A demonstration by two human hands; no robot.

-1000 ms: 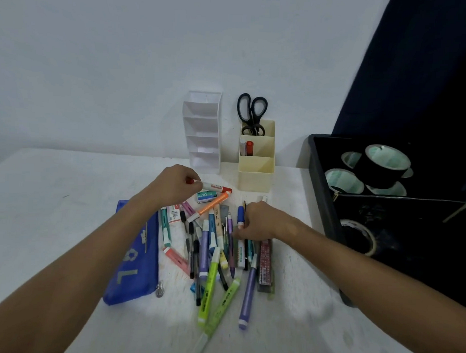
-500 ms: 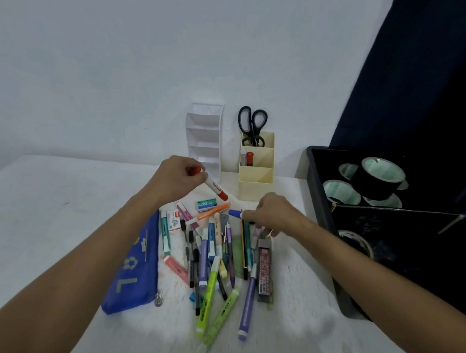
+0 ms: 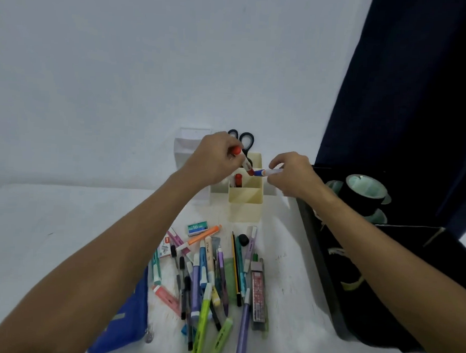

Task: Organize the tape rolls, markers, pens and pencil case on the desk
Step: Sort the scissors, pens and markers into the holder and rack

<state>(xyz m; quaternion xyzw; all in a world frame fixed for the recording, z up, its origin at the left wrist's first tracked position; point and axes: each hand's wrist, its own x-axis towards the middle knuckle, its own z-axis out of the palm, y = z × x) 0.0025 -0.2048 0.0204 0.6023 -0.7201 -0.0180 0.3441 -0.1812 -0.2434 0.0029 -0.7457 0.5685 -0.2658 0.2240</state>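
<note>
My left hand (image 3: 214,159) grips a red marker (image 3: 243,161) and my right hand (image 3: 292,175) pinches a blue marker (image 3: 269,173), both tips over the cream holder (image 3: 245,195) at the desk's (image 3: 53,223) far edge, pens (image 3: 210,276) piled near me.

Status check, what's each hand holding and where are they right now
Left hand grips red-capped marker, tip down over cream organizer. Right hand holds blue-capped marker level beside it. Scissors occupy the back slot.
</note>
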